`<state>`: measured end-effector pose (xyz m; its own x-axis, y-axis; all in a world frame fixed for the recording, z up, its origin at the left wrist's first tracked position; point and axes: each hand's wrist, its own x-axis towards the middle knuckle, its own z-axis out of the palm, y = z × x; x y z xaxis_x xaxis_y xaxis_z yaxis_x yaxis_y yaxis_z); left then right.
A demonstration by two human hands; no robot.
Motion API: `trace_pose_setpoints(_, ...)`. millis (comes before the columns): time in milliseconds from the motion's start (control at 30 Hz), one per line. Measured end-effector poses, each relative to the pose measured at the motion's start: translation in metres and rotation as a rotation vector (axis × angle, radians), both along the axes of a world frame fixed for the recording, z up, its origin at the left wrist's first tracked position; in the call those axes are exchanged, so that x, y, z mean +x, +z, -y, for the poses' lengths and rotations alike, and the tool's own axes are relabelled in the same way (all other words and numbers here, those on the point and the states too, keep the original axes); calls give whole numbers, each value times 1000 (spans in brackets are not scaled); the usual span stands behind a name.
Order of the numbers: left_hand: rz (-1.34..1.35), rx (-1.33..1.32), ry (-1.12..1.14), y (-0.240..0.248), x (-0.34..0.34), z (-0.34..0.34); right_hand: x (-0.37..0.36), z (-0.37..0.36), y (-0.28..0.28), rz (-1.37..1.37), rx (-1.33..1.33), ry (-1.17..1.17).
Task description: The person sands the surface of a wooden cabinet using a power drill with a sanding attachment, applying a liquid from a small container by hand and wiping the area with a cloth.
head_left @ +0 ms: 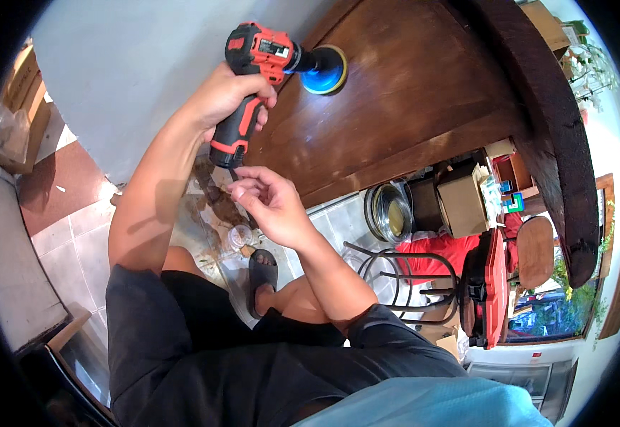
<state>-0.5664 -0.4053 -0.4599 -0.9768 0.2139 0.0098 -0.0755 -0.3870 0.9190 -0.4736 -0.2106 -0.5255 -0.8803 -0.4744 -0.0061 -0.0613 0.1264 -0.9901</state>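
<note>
Light-blue cloth [424,402] fills the bottom edge closest to the lens, with dark shorts [203,349] just above it over the person's lap. Far left, one cardboard box [22,107] sits on the reddish floor by the pale wall. Moving right, the left hand [228,96] is clenched around the grip of one red-and-black cordless polisher [256,78], held up against the brown wooden door [402,92]. Its single blue-and-yellow pad [326,69] touches the door's panel near the upper edge. Just below the tool's base, the right hand [267,203] has thumb and forefinger pinched together at the bottom of the handle; whether anything small is between them cannot be told. Under both forearms, one foot in a dark sandal [261,274] rests on the grey tiled floor [68,249], beside a stained patch of tile. Further right stand one round metal bowl [388,213], one brown carton [461,203], and one black wire-framed stool [402,274]. One red-and-black tool case [491,288] stands on edge beside a round wooden seat [536,250]. One dark wooden beam [559,135] curves down the right side.
</note>
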Motion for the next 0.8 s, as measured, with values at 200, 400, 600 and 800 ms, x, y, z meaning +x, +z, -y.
trace_pose_setpoints(200, -96, 48, -9, 14, -11, -1, 3, 1, 2, -16, 91, 27)
trace_pose_setpoints(400, -62, 56, -66, 17, -16, 7, 5, -1, 5, -44, 141, 43)
trace_pose_setpoints(600, -67, -9, -34, 21, -12, 9, 6, 0, 7, -69, 160, -6)
trace_pose_setpoints(800, -92, 63, -44, 18, -9, 3, 5, 2, 4, -104, 170, 8)
